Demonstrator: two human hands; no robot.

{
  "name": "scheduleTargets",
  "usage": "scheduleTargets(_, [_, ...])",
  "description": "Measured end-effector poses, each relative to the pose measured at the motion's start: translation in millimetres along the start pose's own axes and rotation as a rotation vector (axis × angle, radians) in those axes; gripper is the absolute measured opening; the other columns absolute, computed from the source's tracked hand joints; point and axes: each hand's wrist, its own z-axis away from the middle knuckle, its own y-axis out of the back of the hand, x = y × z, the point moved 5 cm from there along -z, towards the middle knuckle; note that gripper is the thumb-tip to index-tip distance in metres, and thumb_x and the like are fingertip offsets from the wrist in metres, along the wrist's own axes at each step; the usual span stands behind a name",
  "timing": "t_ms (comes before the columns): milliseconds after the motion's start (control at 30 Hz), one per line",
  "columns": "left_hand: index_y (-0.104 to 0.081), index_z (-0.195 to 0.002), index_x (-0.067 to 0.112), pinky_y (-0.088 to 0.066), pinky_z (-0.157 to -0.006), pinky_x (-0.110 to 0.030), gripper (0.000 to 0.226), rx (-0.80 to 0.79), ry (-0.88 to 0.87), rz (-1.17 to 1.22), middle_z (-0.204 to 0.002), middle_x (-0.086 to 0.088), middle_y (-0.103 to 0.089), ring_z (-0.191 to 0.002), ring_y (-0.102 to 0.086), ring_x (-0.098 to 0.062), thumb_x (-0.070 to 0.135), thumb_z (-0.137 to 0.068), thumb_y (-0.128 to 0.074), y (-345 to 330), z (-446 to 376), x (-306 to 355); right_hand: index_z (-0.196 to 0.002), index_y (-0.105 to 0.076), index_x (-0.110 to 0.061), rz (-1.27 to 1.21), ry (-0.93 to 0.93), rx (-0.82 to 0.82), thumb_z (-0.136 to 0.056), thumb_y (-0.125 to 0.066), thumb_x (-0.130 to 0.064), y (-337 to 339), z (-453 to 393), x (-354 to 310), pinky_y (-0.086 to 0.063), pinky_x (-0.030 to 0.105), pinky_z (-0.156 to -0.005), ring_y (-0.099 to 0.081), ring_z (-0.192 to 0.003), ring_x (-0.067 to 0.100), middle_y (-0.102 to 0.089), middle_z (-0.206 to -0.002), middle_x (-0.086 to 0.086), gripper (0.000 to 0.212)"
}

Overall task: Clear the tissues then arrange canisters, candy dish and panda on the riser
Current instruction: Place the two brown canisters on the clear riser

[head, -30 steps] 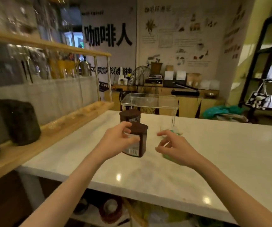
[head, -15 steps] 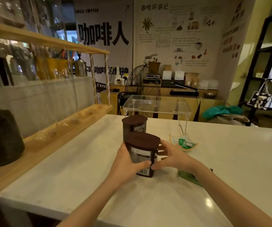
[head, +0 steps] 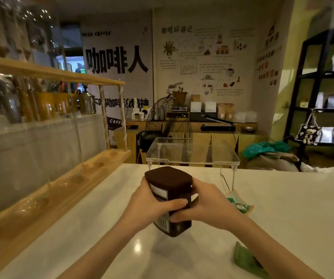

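Note:
A dark brown canister (head: 171, 198) with a brown lid is lifted off the white counter (head: 292, 208) and tilted. My left hand (head: 148, 204) grips its left side and my right hand (head: 206, 206) grips its right side. Behind it stands the clear acrylic riser (head: 192, 156), with nothing on top. The second canister is hidden behind the held one. A glass candy dish (head: 240, 206) with green candies peeks out past my right hand. No panda or tissues show.
A green leaf-shaped item (head: 246, 260) lies on the counter by my right forearm. A wooden shelf unit (head: 61, 178) with jars runs along the left edge. A black rack (head: 323, 87) stands at the far right, beyond the counter.
Both hands closed on the nearer canister and lifted it off the counter, tilting it. It now covers the second canister behind it.

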Motion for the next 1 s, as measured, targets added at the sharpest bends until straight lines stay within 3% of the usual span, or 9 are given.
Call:
scheduleTargets(100, [-0.045,-0.122,0.030,-0.043,-0.072,-0.014,0.081,-0.036,-0.057,0.021,-0.092,0.026,-0.054,-0.091,-0.052,-0.001,0.033,-0.051,-0.084,17,-21,23,-0.127,-0.042,-0.037,0.074,0.070,0.088,-0.056,-0.078,-0.052,17,-10,-23,-0.055,0.029,-0.082,-0.059,-0.096,0.005,-0.062,-0.110,-0.019,0.081])
scheduleTargets(233, [-0.056,-0.109,0.029,-0.049,-0.075,-0.025,0.061,-0.127,-0.055,0.132,-0.096,0.014,-0.065,-0.095,-0.060,-0.009,0.030,-0.052,-0.080,38,-57,55,-0.127,-0.040,-0.040,0.035,0.156,0.167,-0.064,-0.073,-0.049,47,-31,-46,-0.053,0.025,-0.080,-0.058,-0.094,0.000,-0.057,-0.102,-0.026,0.071])
scheduleTargets(400, [-0.056,-0.113,0.017,-0.052,-0.089,-0.042,0.075,-0.159,-0.111,0.263,-0.112,-0.006,-0.066,-0.105,-0.062,-0.024,0.038,-0.044,-0.074,58,-106,80,-0.130,-0.037,-0.038,-0.276,0.149,0.138,-0.073,-0.073,-0.023,79,-81,-48,-0.055,0.029,-0.083,-0.061,-0.100,0.006,-0.058,-0.109,-0.017,0.069])
scheduleTargets(500, [-0.058,-0.114,0.019,-0.057,-0.074,-0.026,0.060,-0.189,-0.177,0.311,-0.105,0.001,-0.068,-0.095,-0.067,-0.013,0.031,-0.056,-0.070,63,-138,90,-0.131,-0.040,-0.029,-0.259,0.169,0.250,-0.068,-0.077,-0.024,90,-109,-45,-0.054,0.036,-0.089,-0.061,-0.105,0.012,-0.062,-0.116,-0.006,0.073])
scheduleTargets(600, [-0.060,-0.110,0.023,-0.057,-0.065,-0.017,0.046,-0.190,-0.229,0.300,-0.097,0.008,-0.070,-0.087,-0.069,-0.005,0.024,-0.065,-0.069,61,-171,89,-0.130,-0.041,-0.027,-0.275,0.174,0.331,-0.065,-0.080,-0.022,94,-139,-35,-0.053,0.035,-0.091,-0.060,-0.106,0.010,-0.062,-0.118,-0.006,0.076])
scheduleTargets(700, [-0.064,-0.106,0.024,-0.055,-0.063,-0.015,0.034,-0.144,-0.268,0.282,-0.089,0.015,-0.072,-0.083,-0.069,-0.001,0.014,-0.074,-0.068,57,-202,74,-0.130,-0.040,-0.030,-0.264,0.167,0.377,-0.064,-0.081,-0.016,94,-169,-19,-0.050,0.023,-0.083,-0.057,-0.099,0.000,-0.057,-0.104,-0.023,0.079])
scheduleTargets(767, [-0.066,-0.096,0.030,-0.055,-0.062,-0.014,0.031,-0.119,-0.270,0.295,-0.080,0.017,-0.074,-0.080,-0.069,0.001,0.009,-0.074,-0.068,53,-222,60,-0.130,-0.039,-0.030,-0.267,0.145,0.373,-0.063,-0.082,-0.014,90,-188,-7,-0.050,0.024,-0.084,-0.056,-0.100,0.000,-0.054,-0.101,-0.027,0.081])
scheduleTargets(900, [-0.064,-0.106,0.026,-0.057,-0.076,-0.021,0.036,-0.109,-0.254,0.289,-0.089,0.014,-0.072,-0.088,-0.068,-0.003,0.009,-0.074,-0.069,45,-256,35,-0.125,-0.043,-0.021,-0.318,0.032,0.383,-0.060,-0.084,-0.013,75,-224,25,-0.052,0.029,-0.087,-0.059,-0.106,0.011,-0.058,-0.107,-0.012,0.078])
scheduleTargets(1000, [-0.059,-0.117,0.019,-0.055,-0.076,-0.015,0.044,-0.119,-0.254,0.279,-0.094,0.013,-0.069,-0.086,-0.065,0.004,0.010,-0.075,-0.068,39,-273,19,-0.115,-0.048,-0.018,-0.362,-0.032,0.381,-0.060,-0.084,-0.013,64,-243,45,-0.051,0.028,-0.084,-0.060,-0.103,0.013,-0.060,-0.104,-0.008,0.066])
